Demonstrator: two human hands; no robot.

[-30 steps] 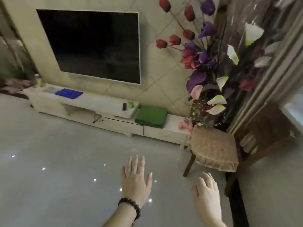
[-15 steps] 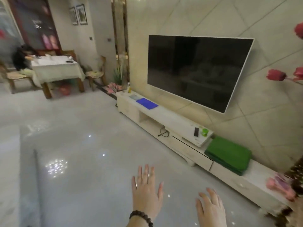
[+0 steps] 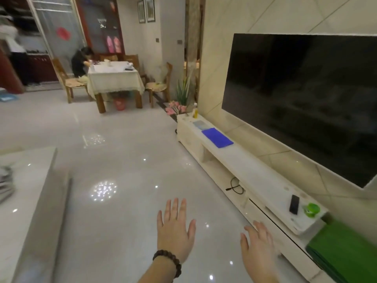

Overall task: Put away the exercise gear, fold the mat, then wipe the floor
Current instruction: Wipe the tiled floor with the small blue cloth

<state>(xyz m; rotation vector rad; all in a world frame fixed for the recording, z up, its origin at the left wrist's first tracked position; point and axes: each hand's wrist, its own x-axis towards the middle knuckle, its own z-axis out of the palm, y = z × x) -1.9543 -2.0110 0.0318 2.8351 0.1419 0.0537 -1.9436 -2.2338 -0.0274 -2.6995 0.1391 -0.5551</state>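
Both hands, left (image 3: 175, 231) and right (image 3: 258, 248), hover flat and empty above the floor (image 3: 122, 201); folded green mat (image 3: 342, 248) lies on the TV stand (image 3: 251, 170).

The TV stand (image 3: 240, 160) is white. On it lie a blue cloth (image 3: 217, 137), a black remote (image 3: 294, 204) and a bright green cup (image 3: 311, 209). At its low end sits a green mat (image 3: 344, 250). Beside it, the floor (image 3: 126, 201) is shiny grey-white.

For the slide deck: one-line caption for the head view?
Both hands, left and right, open and empty over glossy floor; folded green mat on the TV stand.
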